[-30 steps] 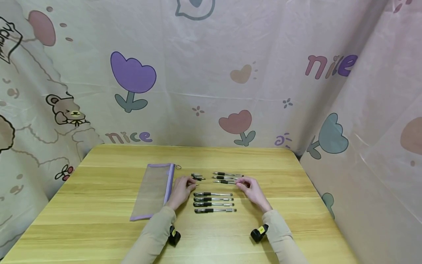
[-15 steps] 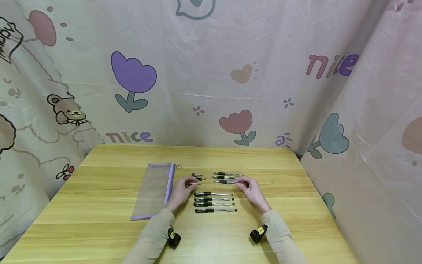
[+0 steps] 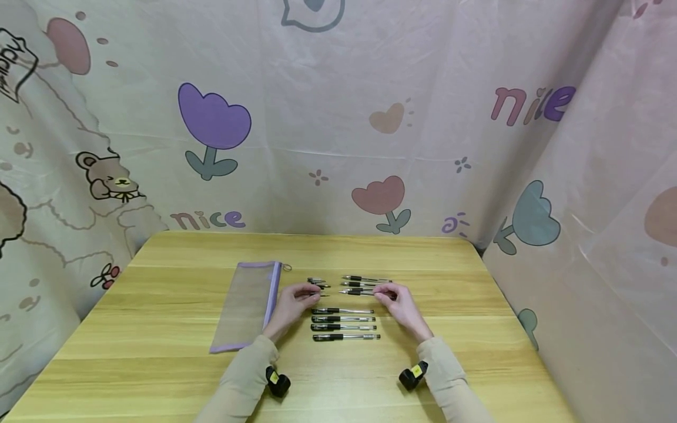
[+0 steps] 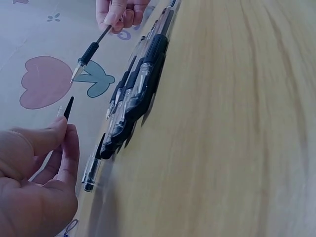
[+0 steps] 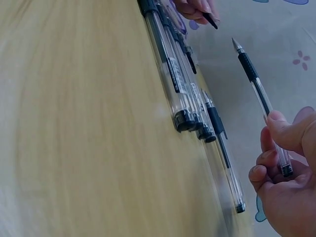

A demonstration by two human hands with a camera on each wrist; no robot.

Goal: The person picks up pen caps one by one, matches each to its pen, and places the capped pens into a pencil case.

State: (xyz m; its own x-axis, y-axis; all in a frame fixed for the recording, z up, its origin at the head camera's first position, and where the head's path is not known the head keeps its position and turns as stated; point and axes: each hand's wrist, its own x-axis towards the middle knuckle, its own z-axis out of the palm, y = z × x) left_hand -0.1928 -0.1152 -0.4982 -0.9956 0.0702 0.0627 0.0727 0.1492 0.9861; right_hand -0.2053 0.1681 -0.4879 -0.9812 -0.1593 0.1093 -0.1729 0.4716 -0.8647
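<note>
On the left of a wooden table (image 3: 158, 329), a mesh pencil pouch (image 3: 245, 305) is laid flat. Just right of it, a pen cap (image 4: 67, 107) is pinched in the curled fingers of the left hand (image 3: 290, 306). Four capped pens (image 3: 344, 324) are lined up between the hands. An uncapped pen (image 5: 259, 96) is gripped near its rear end by the right hand (image 3: 403, 306), tip aimed at the cap. The pen is judged light, stiff and smooth, best held at its ribbed grip.

The pen cap (image 4: 67, 108) is mostly hidden in the left hand (image 4: 34, 182), which the frame edge crops.
</note>
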